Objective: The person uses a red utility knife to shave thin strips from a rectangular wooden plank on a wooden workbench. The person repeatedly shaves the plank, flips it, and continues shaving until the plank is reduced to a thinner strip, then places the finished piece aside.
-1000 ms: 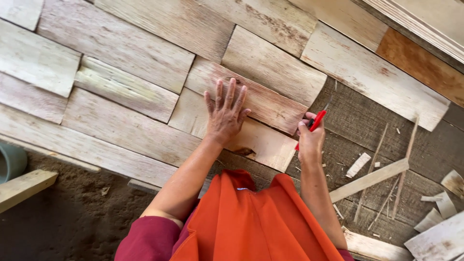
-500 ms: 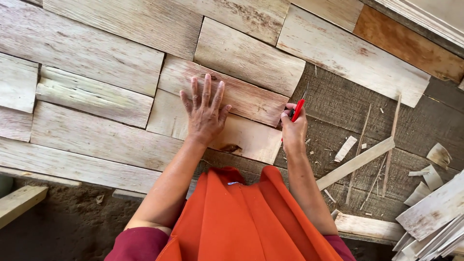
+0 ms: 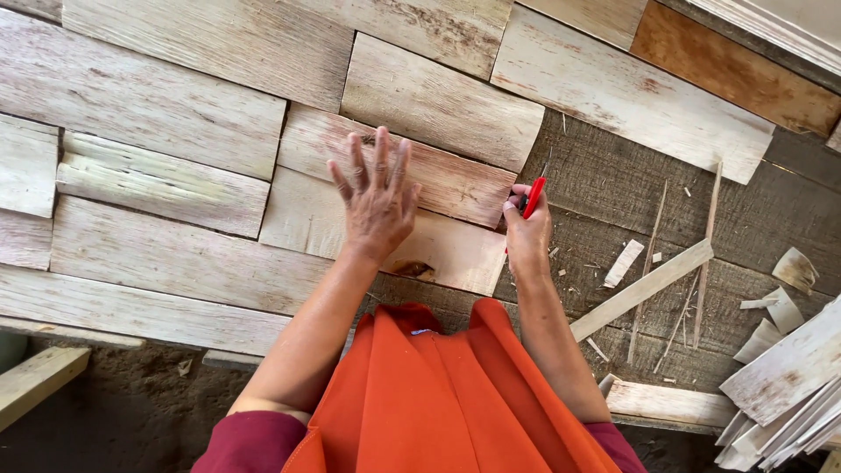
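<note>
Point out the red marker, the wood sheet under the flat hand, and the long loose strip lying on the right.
red marker (image 3: 533, 196), head view, on its red body above the right hand.
wood sheet (image 3: 455, 254), head view, bare face beside the left hand.
loose strip (image 3: 644, 287), head view, mid-length.

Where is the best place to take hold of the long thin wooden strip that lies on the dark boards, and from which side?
Probably at the middle of the wooden strip, pinching its two long edges from above. It lies flat and slanted on the dark boards, and small offcuts crowd its upper side, so the lower right side looks freer.
</note>
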